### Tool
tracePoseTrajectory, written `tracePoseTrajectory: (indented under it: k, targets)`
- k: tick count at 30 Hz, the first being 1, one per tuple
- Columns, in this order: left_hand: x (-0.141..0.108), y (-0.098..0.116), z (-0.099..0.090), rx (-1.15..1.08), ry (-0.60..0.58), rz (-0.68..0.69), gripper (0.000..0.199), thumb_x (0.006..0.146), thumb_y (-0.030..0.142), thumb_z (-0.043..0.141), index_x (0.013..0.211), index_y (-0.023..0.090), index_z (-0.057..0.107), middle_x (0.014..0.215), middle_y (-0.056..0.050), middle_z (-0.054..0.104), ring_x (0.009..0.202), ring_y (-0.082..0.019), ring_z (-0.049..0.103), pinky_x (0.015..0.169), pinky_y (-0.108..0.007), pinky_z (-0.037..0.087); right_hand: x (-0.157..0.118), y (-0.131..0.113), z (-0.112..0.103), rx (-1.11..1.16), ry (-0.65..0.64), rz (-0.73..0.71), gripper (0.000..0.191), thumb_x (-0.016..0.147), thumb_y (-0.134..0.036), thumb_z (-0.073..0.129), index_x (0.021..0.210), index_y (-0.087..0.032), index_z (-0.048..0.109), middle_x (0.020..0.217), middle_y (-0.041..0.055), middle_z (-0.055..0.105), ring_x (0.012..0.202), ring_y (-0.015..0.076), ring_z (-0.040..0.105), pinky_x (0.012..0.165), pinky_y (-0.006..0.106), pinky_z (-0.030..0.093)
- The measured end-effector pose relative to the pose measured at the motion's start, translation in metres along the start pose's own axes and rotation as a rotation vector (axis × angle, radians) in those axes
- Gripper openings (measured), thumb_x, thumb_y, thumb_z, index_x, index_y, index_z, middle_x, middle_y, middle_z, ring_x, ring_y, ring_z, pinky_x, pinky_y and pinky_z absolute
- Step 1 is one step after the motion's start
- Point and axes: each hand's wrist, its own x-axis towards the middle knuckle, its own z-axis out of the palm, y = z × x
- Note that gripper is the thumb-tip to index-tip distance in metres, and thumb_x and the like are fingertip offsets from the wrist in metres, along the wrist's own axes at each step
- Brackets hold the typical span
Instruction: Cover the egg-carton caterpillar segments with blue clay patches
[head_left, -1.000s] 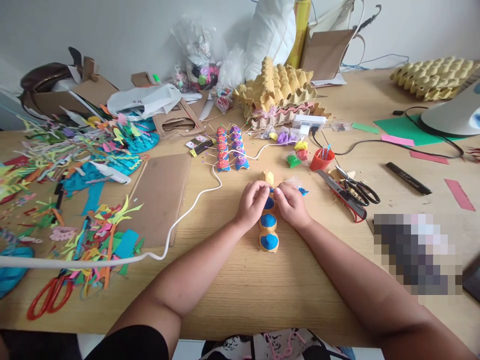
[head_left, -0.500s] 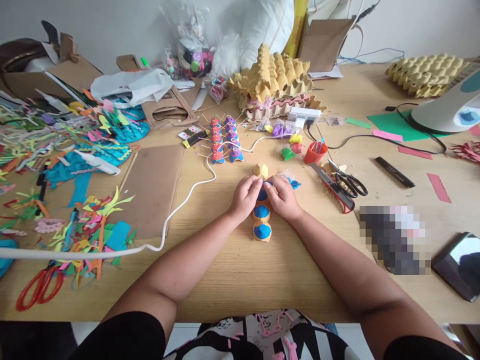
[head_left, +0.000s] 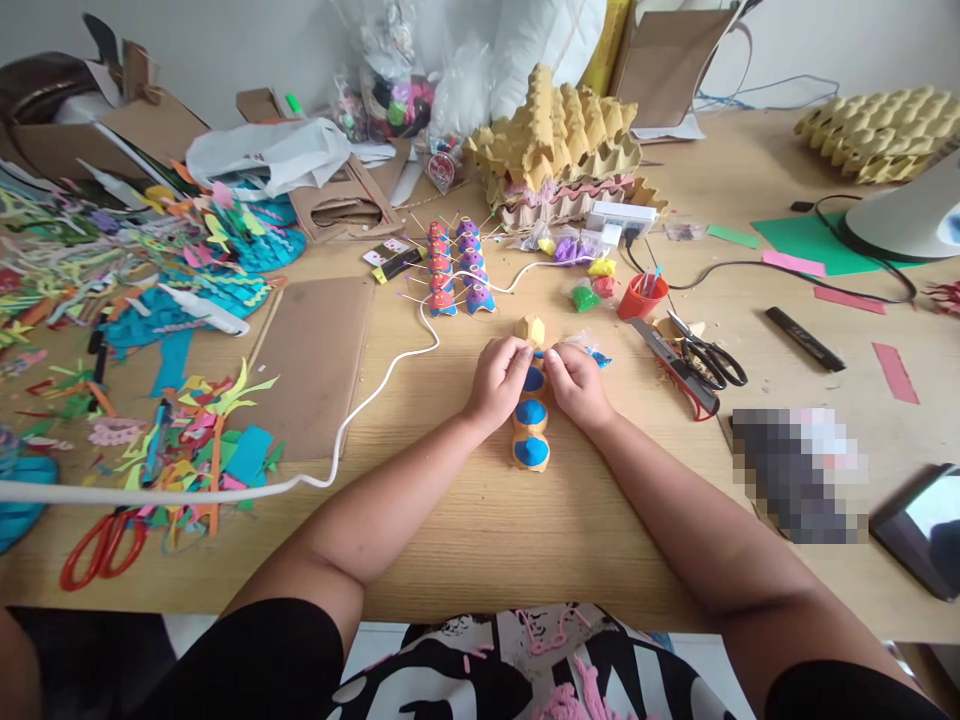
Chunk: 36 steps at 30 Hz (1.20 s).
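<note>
A strip of egg carton (head_left: 532, 468) lies lengthwise in front of me. Blue modelling clay (head_left: 531, 412) caps its nearer bumps, while the farthest bump shows bare yellowish card. My left hand (head_left: 498, 378) is closed in a pinch over the strip's left side. Opposite it, my right hand (head_left: 576, 382) pinches too, thumb and fingers pressed together. A small bit of blue clay (head_left: 539, 354) shows between the fingertips of both hands. A clear bag with blue clay (head_left: 598, 357) lies just beyond my right hand, partly hidden by it.
Two decorated carton strips (head_left: 442, 265) bristling with thin sticks stand farther back. A white cable (head_left: 390, 375) runs past them. On the right lie a utility knife (head_left: 675, 365), black-handled scissors (head_left: 712, 358) and a red cup (head_left: 643, 296). Paper scraps (head_left: 195, 440) and red-handled scissors (head_left: 105, 548) are leftward.
My fingertips have lifted slightly off the blue-capped bump and moved toward the strip's far end, and blue clay now shows between them. The whole view has shifted a little.
</note>
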Motion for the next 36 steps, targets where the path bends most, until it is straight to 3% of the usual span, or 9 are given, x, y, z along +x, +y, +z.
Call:
tracePoseTrajectory:
  k: [6,13,19,22,25,27,31,34,36]
  targets:
    - [0.002,0.004,0.000,-0.072,-0.007,-0.059,0.050,0.114,0.065,0.050,0.085,0.025,0.059,0.084,-0.003,0.067,0.088,-0.021,0.063,0.086,-0.037,0.049,0.000,0.000,0.000,0.025,-0.020,0.005,0.079,0.107,-0.088,0.039,0.058,-0.026,0.042,0.056,0.0001,0.048,0.057,0.0174,0.047,0.071,0.040,0.041]
    - [0.003,0.011,-0.002,-0.182,-0.051,-0.121,0.067,0.108,0.081,0.050,0.074,0.024,0.058,0.074,-0.002,0.066,0.075,-0.018,0.061,0.077,-0.035,0.047,0.000,0.002,-0.002,0.059,-0.016,-0.014,0.081,0.109,-0.084,0.040,0.054,-0.026,0.038,0.055,-0.0005,0.043,0.055,0.0162,0.042,0.067,0.040,0.039]
    - [0.004,0.014,-0.003,-0.242,-0.003,-0.202,0.077,0.099,0.091,0.054,0.062,0.024,0.057,0.064,-0.001,0.061,0.068,-0.017,0.058,0.075,-0.035,0.049,-0.001,0.005,-0.002,0.018,-0.037,-0.012,0.080,0.109,-0.088,0.029,0.066,-0.027,0.058,0.066,0.0047,0.065,0.068,0.0234,0.063,0.079,0.045,0.050]
    - [0.004,0.014,-0.003,-0.262,0.017,-0.237,0.079,0.095,0.094,0.058,0.060,0.024,0.057,0.060,-0.001,0.059,0.064,-0.016,0.056,0.071,-0.035,0.047,-0.003,0.002,-0.001,-0.058,-0.003,-0.001,0.070,0.103,-0.091,0.045,0.078,-0.027,0.062,0.078,0.0054,0.073,0.078,0.0255,0.067,0.083,0.046,0.052]
    - [0.003,0.012,-0.002,-0.269,0.029,-0.256,0.082,0.093,0.098,0.054,0.059,0.024,0.058,0.061,-0.002,0.062,0.064,-0.017,0.058,0.071,-0.035,0.049,-0.004,-0.001,0.001,-0.078,-0.014,-0.030,0.060,0.105,-0.083,0.055,0.082,-0.028,0.063,0.081,0.0051,0.075,0.081,0.0256,0.067,0.086,0.046,0.052]
    - [0.003,0.008,-0.002,-0.282,0.033,-0.268,0.087,0.095,0.101,0.041,0.063,0.024,0.066,0.070,-0.005,0.071,0.073,-0.020,0.066,0.079,-0.037,0.054,-0.005,-0.001,0.002,-0.059,-0.007,-0.048,0.056,0.110,-0.076,0.052,0.083,-0.027,0.065,0.081,0.0050,0.075,0.080,0.0250,0.067,0.087,0.045,0.051]
    - [0.009,-0.002,-0.003,-0.411,-0.040,-0.313,0.102,0.100,0.099,0.015,0.089,0.025,0.084,0.106,-0.010,0.085,0.117,-0.027,0.077,0.110,-0.042,0.058,-0.005,0.005,0.001,-0.008,0.149,0.040,0.058,0.109,-0.078,0.051,0.086,-0.026,0.064,0.084,0.0048,0.072,0.082,0.0240,0.064,0.083,0.042,0.051]
    - [0.017,-0.008,-0.009,-0.560,-0.036,-0.406,0.108,0.100,0.098,0.009,0.121,0.025,0.086,0.132,-0.013,0.085,0.136,-0.031,0.074,0.107,-0.046,0.061,-0.003,0.012,-0.001,0.061,0.260,0.145,0.061,0.107,-0.083,0.051,0.085,-0.026,0.061,0.084,0.0034,0.067,0.083,0.0228,0.063,0.082,0.040,0.052]
    - [0.022,-0.010,-0.014,-0.659,-0.048,-0.421,0.113,0.099,0.098,0.005,0.133,0.023,0.083,0.147,-0.015,0.080,0.145,-0.032,0.072,0.106,-0.046,0.063,-0.002,0.014,-0.001,0.105,0.299,0.182,0.062,0.107,-0.084,0.050,0.084,-0.027,0.059,0.084,0.0028,0.066,0.083,0.0219,0.062,0.082,0.039,0.053]
